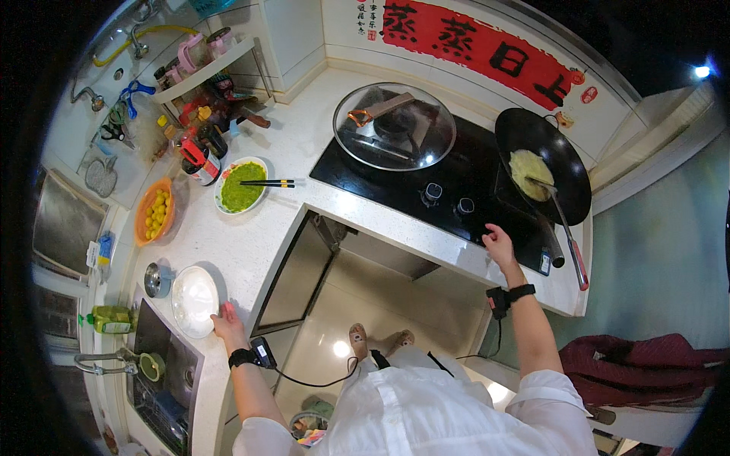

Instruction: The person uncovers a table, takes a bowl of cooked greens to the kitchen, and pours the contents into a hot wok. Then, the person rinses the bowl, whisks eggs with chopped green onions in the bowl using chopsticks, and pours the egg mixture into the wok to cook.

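Observation:
My left hand (228,322) has its fingers at the edge of a white plate (195,302) on the counter beside the sink. Over the front edge of the cooktop, my right hand (498,244) hangs with curled fingers and touches nothing. To its right, a black wok (572,165) holds a pale yellow-green pancake (530,171). A metal spatula with a red handle (578,263) leans in the wok, its blade on the pancake. A white bowl of green batter (242,194) stands left of the cooktop, with black chopsticks (274,183) lying across its rim.
A glass lid (394,126) covers a pan on the cooktop (473,171). An orange basket of small yellow fruit (154,211), sauce bottles (201,162) and a metal cup (156,280) stand on the counter. The sink (165,365) lies at left, near a green soap bottle (113,319).

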Available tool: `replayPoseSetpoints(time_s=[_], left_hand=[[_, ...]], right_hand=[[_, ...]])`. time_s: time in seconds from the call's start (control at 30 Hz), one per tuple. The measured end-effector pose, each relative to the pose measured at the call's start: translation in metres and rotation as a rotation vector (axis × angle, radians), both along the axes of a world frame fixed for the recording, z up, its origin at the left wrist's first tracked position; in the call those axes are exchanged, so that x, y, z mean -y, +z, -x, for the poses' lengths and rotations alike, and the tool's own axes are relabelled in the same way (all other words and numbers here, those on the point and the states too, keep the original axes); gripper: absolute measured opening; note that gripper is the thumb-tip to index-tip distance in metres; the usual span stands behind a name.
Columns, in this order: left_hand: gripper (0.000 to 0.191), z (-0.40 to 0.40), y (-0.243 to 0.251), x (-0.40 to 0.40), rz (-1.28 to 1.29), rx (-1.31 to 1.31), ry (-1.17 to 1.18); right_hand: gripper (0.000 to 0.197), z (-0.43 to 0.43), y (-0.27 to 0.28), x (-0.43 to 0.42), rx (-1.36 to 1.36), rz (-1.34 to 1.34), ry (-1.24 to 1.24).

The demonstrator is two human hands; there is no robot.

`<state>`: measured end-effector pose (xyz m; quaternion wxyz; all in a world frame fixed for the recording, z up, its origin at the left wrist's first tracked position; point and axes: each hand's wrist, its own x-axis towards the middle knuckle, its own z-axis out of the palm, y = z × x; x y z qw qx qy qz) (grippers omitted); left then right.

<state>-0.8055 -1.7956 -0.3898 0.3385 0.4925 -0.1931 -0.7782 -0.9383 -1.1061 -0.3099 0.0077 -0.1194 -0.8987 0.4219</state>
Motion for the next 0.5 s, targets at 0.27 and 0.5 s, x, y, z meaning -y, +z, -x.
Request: replayPoseSetpoints(time_s=[0.27, 0.5], left_hand=[[0.029, 0.014, 0.017, 0.003, 0.076, -0.106, 0.072], [0.039, 0.068, 0.104, -0.096, 0.247, -0.153, -0.327]], right_hand=[[0.022, -0.100, 0.018, -0.065, 0.080, 0.423, -0.314], [0.045, -0.153, 0.095, -0.149, -0.335, 1.220, -0.590]])
